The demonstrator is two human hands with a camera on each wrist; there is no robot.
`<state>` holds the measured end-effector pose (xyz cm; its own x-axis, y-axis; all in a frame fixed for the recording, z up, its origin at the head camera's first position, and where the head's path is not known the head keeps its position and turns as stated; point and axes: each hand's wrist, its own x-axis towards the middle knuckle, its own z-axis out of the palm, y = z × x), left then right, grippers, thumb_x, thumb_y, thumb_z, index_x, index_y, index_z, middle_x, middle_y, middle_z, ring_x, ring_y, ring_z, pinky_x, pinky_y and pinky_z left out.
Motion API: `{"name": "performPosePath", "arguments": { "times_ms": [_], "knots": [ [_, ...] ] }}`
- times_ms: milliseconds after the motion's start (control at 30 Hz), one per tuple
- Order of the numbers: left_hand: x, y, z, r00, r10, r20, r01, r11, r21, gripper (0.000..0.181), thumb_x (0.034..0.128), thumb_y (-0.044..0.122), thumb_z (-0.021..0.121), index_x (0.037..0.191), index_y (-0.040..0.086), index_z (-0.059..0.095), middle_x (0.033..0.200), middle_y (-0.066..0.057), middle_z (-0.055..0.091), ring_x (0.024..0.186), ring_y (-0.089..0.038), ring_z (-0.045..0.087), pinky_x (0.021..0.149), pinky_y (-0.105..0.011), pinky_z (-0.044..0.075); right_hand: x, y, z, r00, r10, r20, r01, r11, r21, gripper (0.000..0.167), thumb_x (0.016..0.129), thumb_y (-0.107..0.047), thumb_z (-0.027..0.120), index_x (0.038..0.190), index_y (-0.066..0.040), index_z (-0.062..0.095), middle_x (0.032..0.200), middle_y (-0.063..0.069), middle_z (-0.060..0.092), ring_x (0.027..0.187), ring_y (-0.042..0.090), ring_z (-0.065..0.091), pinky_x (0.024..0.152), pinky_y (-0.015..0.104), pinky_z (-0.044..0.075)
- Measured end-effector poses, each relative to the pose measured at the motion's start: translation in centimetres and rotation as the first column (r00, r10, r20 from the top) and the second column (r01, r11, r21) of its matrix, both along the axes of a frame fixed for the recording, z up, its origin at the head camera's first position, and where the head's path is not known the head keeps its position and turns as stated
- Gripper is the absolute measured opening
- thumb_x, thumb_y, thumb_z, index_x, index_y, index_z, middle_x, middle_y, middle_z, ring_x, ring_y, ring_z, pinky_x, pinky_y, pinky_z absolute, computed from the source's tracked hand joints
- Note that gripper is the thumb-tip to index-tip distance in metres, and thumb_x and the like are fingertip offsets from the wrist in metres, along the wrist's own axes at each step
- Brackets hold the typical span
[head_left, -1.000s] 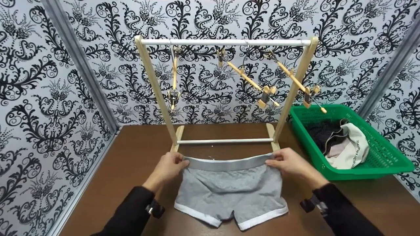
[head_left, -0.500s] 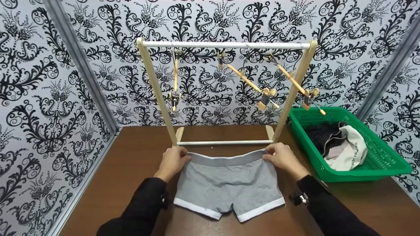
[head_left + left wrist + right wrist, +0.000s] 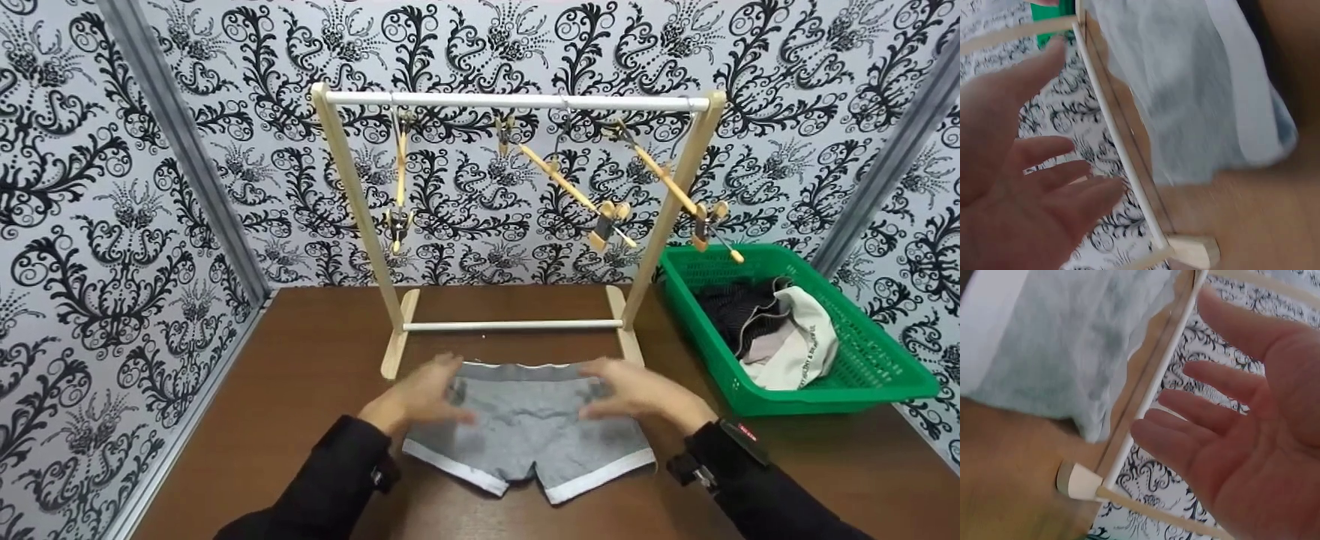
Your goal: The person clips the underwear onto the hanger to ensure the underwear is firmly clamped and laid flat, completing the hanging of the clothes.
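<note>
A pair of grey boxer briefs (image 3: 525, 427) with white leg hems lies spread on the brown table, waistband toward the rack. Over its left part my left hand (image 3: 424, 394) hovers, blurred, with thumb and fingers spread and nothing held. My right hand (image 3: 630, 390) is above the right part in the same way, its fingers apart. Both wrist views show the left palm (image 3: 1033, 169) and the right palm (image 3: 1258, 422) bare, clear of the grey cloth.
Behind the briefs stands a wooden rack (image 3: 517, 100) with white bars. From its top bar hang three clip hangers, one a wooden hanger (image 3: 559, 178). At right, a green basket (image 3: 885, 367) holds dark and white clothes (image 3: 799, 337). Patterned walls enclose the table (image 3: 255, 420).
Both hands have let go of the waistband corners and moved inward over the briefs, fingers spreading. The waistband, stretched between them before, now lies slack on the table.
</note>
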<state>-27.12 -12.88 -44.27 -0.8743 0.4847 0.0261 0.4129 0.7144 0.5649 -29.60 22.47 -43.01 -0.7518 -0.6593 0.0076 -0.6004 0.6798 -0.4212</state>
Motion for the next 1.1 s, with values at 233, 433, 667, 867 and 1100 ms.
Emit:
{"name": "performPosePath", "arguments": {
  "times_ms": [233, 433, 667, 867, 1100],
  "knots": [
    [2.5, 1.4, -0.8, 0.978, 0.056, 0.201, -0.003, 0.968, -0.252, 0.122, 0.0689, 0.053, 0.090, 0.153, -0.009, 0.028, 0.158, -0.034, 0.025, 0.147, -0.043, 0.027, 0.117, -0.049, 0.029, 1.7, -0.3, -1.3, 0.980, -0.016, 0.199, -0.020, 0.984, 0.176, 0.099, 0.074, -0.031, 0.091, 0.146, 0.013, 0.040, 0.147, 0.047, 0.030, 0.137, 0.058, 0.033, 0.112, 0.062, 0.029],
    [3.3, 2.2, -0.9, 0.970, 0.158, 0.187, -0.071, 0.911, -0.405, 0.121, 0.0638, 0.053, 0.094, 0.151, -0.006, 0.033, 0.156, -0.031, 0.030, 0.147, -0.044, 0.025, 0.117, -0.052, 0.029, 2.7, -0.6, -2.5, 0.952, -0.144, 0.270, 0.064, 0.956, 0.287, 0.115, 0.069, -0.035, 0.094, 0.154, 0.007, 0.029, 0.154, 0.047, 0.012, 0.145, 0.059, 0.009, 0.116, 0.065, 0.015],
    [3.5, 2.6, -0.7, 0.963, 0.204, 0.177, -0.088, 0.856, -0.510, 0.127, 0.0605, 0.054, 0.095, 0.154, -0.003, 0.031, 0.160, -0.030, 0.024, 0.149, -0.044, 0.020, 0.118, -0.053, 0.025, 2.9, -2.4, -2.1, 0.950, -0.221, 0.222, 0.102, 0.889, 0.447, 0.130, 0.063, -0.045, 0.095, 0.158, 0.003, 0.021, 0.157, 0.044, 0.008, 0.148, 0.056, 0.004, 0.119, 0.061, 0.008],
    [4.0, 2.3, -0.9, 0.958, 0.217, 0.186, -0.098, 0.861, -0.500, 0.128, 0.0591, 0.050, 0.097, 0.153, -0.003, 0.029, 0.160, -0.031, 0.021, 0.150, -0.046, 0.017, 0.119, -0.053, 0.025, 3.0, -3.2, -1.8, 0.949, -0.239, 0.206, 0.107, 0.857, 0.504, 0.133, 0.063, -0.043, 0.096, 0.159, 0.002, 0.014, 0.157, 0.043, 0.005, 0.146, 0.058, 0.001, 0.119, 0.062, 0.011],
    [4.2, 1.9, -1.2, 0.958, 0.221, 0.184, -0.111, 0.875, -0.471, 0.129, 0.0579, 0.048, 0.098, 0.153, -0.005, 0.029, 0.160, -0.032, 0.021, 0.150, -0.046, 0.017, 0.119, -0.052, 0.023, 2.7, -4.0, -2.5, 0.961, -0.230, 0.152, 0.101, 0.806, 0.583, 0.135, 0.061, -0.047, 0.096, 0.159, -0.002, 0.015, 0.158, 0.042, 0.011, 0.146, 0.058, 0.006, 0.117, 0.063, 0.017]
  ]
}}
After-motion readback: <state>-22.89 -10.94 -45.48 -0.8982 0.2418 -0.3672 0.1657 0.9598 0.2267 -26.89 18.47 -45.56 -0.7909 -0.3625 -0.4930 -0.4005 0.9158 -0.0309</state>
